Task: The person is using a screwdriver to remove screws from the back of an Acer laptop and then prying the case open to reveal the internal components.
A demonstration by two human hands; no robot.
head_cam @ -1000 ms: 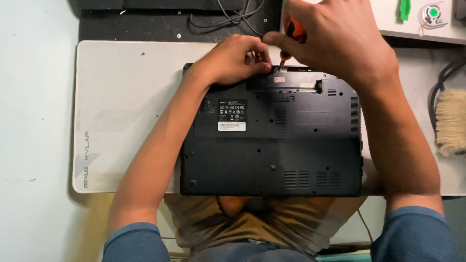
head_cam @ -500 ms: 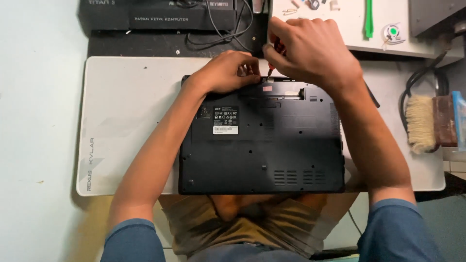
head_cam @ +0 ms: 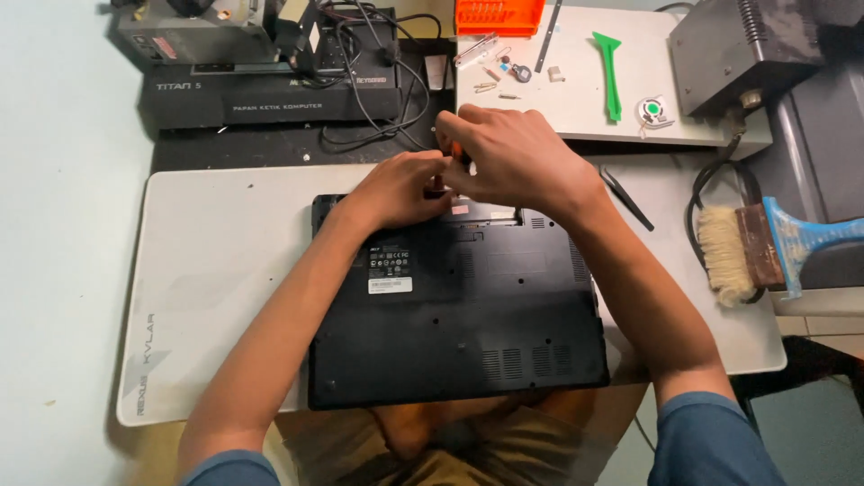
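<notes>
Head view showed the fingers of the left hand (head_cam: 402, 186) curled and pinched together at the far edge of the laptop (head_cam: 454, 310), though what they pinched was too small to tell. The right hand (head_cam: 517, 157) met them there, its fingers bunched around a thin tool with an orange handle (head_cam: 456, 153), only a sliver of which showed.

The laptop, black and upside down, lay on a pale grey mat (head_cam: 225, 270) in front of the person, its long axis running left to right and its open battery bay on the far side. A small white rectangular label (head_cam: 390, 284) sat on its underside left of centre, below a patch of fine pale print.

The mat carried grey lettering along its near left corner. Beyond it lay a long black box (head_cam: 270, 99) with white lettering on its side. To the right were black tweezers (head_cam: 625, 197), a blue-handled brush (head_cam: 765, 247), a green pry tool (head_cam: 610, 72) on a white board (head_cam: 684, 126), and an orange tray (head_cam: 499, 16).
</notes>
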